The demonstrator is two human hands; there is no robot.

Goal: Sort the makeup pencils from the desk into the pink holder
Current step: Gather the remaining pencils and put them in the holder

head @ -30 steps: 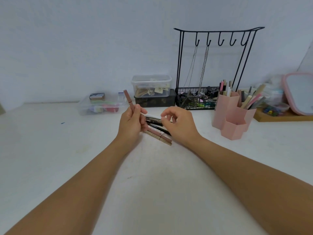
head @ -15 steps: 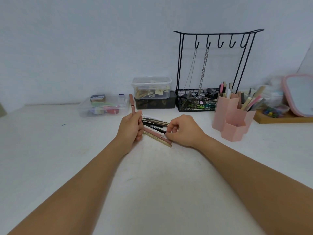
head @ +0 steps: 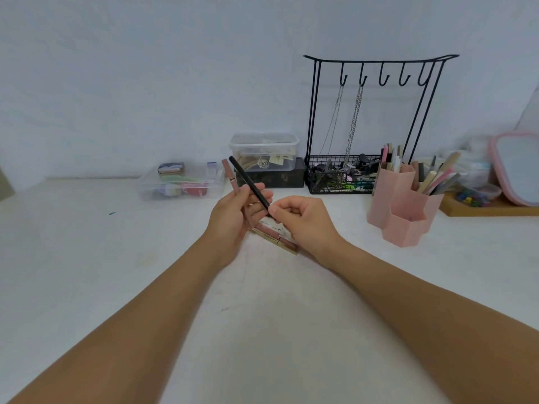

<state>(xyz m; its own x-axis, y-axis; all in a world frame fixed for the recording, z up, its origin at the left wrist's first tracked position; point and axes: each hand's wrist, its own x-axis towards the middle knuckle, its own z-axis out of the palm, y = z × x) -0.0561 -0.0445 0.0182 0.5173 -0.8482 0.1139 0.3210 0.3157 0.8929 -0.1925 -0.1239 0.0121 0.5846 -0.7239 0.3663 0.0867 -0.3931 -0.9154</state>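
Two hands over white desk, each holding one makeup pencil above the loose pile.

White desk [head: 87, 272]: broad bare surface toward the viewer and to the left. Pink holder [head: 404, 205]: joined hexagonal cups, back right, well apart from the hands; taller cups crowded, low front cup open. Left hand [head: 233, 220] curls round a dusty-pink pencil [head: 229, 174], tip tilted up and away. Right hand [head: 303, 221] pinches lower end of a slim black pencil [head: 249, 182], slanting up-left across the left fingers. Remaining pencils [head: 277, 237], pink and gold-toned, lie on the desk beneath both hands.
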